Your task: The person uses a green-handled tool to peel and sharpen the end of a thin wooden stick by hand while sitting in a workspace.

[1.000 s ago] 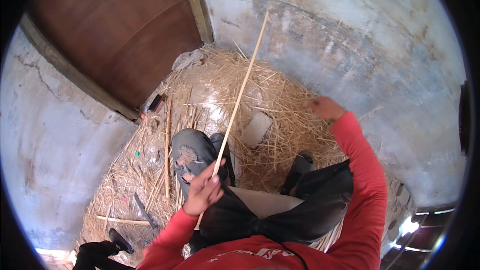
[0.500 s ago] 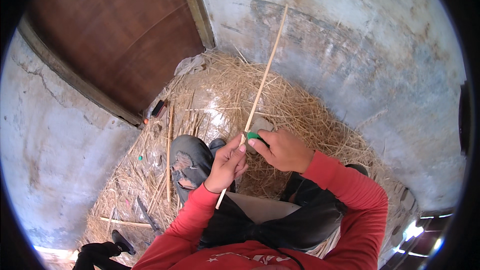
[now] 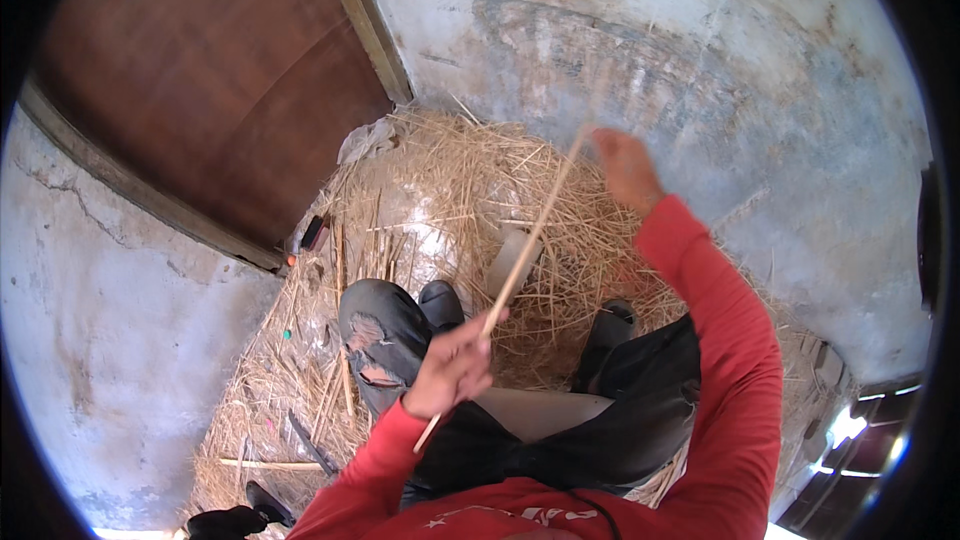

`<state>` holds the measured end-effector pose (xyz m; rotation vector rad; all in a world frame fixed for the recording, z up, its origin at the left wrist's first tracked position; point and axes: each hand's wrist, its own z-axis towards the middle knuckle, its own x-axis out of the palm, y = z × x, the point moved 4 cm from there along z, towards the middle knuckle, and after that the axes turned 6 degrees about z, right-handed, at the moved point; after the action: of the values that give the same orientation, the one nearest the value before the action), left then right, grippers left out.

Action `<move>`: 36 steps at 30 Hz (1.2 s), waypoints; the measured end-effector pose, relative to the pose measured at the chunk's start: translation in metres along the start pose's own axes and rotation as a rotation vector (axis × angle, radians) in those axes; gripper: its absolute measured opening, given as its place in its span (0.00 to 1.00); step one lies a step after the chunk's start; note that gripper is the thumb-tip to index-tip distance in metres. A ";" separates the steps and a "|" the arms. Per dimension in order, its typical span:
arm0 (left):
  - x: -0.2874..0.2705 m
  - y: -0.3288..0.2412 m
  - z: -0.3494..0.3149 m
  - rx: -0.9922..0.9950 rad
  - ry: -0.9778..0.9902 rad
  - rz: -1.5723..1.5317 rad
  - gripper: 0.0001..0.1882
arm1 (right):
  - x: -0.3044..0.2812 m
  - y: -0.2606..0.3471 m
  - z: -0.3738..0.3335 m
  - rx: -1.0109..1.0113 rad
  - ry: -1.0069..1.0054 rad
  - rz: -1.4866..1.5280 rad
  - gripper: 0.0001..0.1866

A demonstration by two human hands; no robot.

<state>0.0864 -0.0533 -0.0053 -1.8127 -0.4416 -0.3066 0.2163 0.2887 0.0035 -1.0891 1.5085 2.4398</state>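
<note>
My left hand (image 3: 452, 372) is closed around a long, thin pale stick (image 3: 540, 223), gripping it toward its lower end. The stick slants up and to the right between my knees, and a short piece of it shows below the hand. Up by the stick's far end is my right hand (image 3: 624, 166), blurred by motion. Its fingers are smeared, and I cannot make out whether it holds the stick or anything else.
Straw (image 3: 590, 220) covers the floor. A pale flat block (image 3: 512, 258) lies between my feet. To the left are a dark long-bladed tool (image 3: 308, 440), a pale stick (image 3: 270, 464) and a dark brush-like object (image 3: 314, 233). Behind stand a brown door (image 3: 200, 80) and a stained wall (image 3: 700, 70).
My right hand has moved away from my left, up toward the stick's far end. The green thing it held no longer shows. The stick's upper part has come lower, still in my left hand.
</note>
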 end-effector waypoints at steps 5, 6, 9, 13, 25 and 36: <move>-0.018 0.026 -0.051 -0.168 0.061 -0.049 0.26 | -0.068 -0.081 0.023 0.092 -0.314 -0.133 0.35; -0.022 0.026 -0.057 -0.157 0.067 -0.062 0.26 | -0.068 -0.094 0.020 0.073 -0.368 -0.172 0.36; -0.035 0.018 -0.066 -0.117 0.044 -0.082 0.26 | -0.082 -0.099 0.021 0.304 -0.214 -0.117 0.35; -0.041 0.003 -0.044 0.009 -0.067 -0.091 0.26 | -0.049 -0.031 -0.008 0.044 -0.035 0.003 0.32; -0.007 -0.007 0.021 0.036 -0.116 -0.230 0.24 | 0.065 0.125 -0.123 -0.256 0.581 -0.003 0.23; -0.013 0.006 0.017 0.024 -0.141 -0.242 0.24 | 0.071 0.119 -0.131 -0.274 0.601 -0.095 0.24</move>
<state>0.0769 -0.0404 -0.0205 -1.7655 -0.7635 -0.3387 0.1843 0.1010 0.0158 -2.0360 1.1989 2.4231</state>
